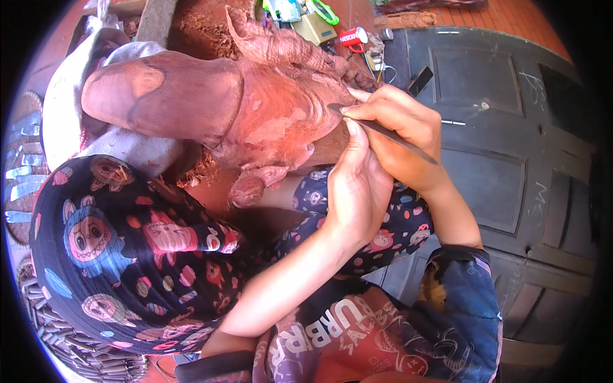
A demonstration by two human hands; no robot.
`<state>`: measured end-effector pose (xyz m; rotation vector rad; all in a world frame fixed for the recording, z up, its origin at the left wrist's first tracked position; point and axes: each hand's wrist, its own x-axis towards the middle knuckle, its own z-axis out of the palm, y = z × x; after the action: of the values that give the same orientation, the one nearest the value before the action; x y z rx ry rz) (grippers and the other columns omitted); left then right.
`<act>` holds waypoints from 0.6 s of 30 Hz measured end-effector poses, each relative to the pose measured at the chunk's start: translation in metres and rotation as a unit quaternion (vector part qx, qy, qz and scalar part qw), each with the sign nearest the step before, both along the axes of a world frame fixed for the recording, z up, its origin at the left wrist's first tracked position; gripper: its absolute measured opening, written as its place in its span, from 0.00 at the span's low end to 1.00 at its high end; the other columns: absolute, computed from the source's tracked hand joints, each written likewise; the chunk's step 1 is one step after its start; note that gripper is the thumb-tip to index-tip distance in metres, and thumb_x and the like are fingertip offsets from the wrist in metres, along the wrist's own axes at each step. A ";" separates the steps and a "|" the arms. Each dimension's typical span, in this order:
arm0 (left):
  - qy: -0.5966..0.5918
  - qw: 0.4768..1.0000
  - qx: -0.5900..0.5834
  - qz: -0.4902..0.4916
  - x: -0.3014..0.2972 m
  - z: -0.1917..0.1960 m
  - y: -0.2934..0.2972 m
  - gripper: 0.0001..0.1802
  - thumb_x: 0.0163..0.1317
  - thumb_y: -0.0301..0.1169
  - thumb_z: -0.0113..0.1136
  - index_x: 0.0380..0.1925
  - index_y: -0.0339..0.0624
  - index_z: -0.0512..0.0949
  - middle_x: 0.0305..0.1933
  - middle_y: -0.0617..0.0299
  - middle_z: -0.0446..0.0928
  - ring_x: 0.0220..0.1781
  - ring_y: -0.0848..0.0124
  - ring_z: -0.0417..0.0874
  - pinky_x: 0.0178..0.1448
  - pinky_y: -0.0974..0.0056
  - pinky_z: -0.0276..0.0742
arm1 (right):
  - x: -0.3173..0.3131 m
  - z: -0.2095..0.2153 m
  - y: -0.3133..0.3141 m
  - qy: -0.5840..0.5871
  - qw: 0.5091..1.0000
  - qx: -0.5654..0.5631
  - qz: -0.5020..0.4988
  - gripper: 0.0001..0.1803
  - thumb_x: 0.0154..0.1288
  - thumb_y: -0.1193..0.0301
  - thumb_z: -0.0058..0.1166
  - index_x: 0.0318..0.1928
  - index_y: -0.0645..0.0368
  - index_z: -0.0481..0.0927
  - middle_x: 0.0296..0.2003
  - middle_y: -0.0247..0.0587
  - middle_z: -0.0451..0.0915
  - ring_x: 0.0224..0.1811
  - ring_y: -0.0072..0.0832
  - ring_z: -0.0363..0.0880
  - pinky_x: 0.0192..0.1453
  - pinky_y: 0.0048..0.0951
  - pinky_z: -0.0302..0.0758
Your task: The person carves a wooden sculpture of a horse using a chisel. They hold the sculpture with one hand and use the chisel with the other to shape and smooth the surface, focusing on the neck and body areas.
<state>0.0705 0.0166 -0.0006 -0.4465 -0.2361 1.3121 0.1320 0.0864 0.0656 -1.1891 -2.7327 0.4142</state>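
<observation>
A large reddish-brown wood carving [274,118] lies across the upper middle, its smooth rounded end to the left and rough ridged shapes at the back. My right hand [405,124] is closed round a thin, dark, flat-bladed carving tool [402,139], whose tip rests at the carving's right part. Just below, my left hand [357,185] is up against the right hand, its thumb stretched up to the tool near the carving's edge. The left fingers are mostly hidden, so I cannot tell what they grip.
White cloth [60,121] lies under the carving's left end, with wood shavings [204,29] behind. My patterned trouser knee [128,255] is near left. Several metal tools [83,351] are heaped lower left. A red mug [353,39], a phone [419,82] and a dark panelled door [485,185] are right.
</observation>
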 end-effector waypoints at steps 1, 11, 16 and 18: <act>0.001 1.000 -0.014 -0.002 0.002 0.000 -0.004 0.30 0.80 0.49 0.32 0.74 0.45 0.54 0.77 0.57 0.57 0.80 0.64 0.55 0.82 0.53 0.48 | -0.001 -0.003 -0.004 -0.001 0.999 0.035 -0.015 0.10 0.51 0.87 0.61 0.35 0.67 0.86 0.29 0.45 0.83 0.32 0.34 0.83 0.64 0.45 0.79; 0.022 1.000 -0.020 0.003 0.005 0.004 -0.009 0.31 0.80 0.50 0.32 0.74 0.43 0.54 0.77 0.57 0.56 0.81 0.64 0.54 0.82 0.53 0.48 | 0.008 -0.003 -0.001 0.006 1.000 0.008 0.010 0.11 0.53 0.83 0.62 0.39 0.62 0.85 0.33 0.46 0.81 0.40 0.40 0.86 0.44 0.30 0.81; 0.062 0.998 -0.017 -0.009 0.000 -0.002 -0.004 0.32 0.80 0.50 0.32 0.76 0.43 0.50 0.78 0.57 0.55 0.80 0.64 0.54 0.82 0.53 0.48 | 0.009 -0.015 -0.009 0.018 0.998 0.055 0.000 0.10 0.55 0.82 0.62 0.39 0.61 0.85 0.34 0.47 0.81 0.48 0.47 0.86 0.45 0.33 0.82; 0.043 0.999 -0.010 0.003 0.005 -0.003 -0.009 0.33 0.80 0.50 0.32 0.76 0.42 0.50 0.78 0.56 0.54 0.81 0.63 0.53 0.82 0.54 0.47 | 0.007 -0.011 -0.011 -0.001 0.999 0.049 0.001 0.09 0.56 0.80 0.63 0.39 0.61 0.86 0.34 0.48 0.82 0.50 0.47 0.87 0.45 0.35 0.82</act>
<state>0.0756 0.0079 -0.0034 -0.4056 -0.1539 1.3379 0.1392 0.0758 0.0546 -1.1622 -2.7210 0.2773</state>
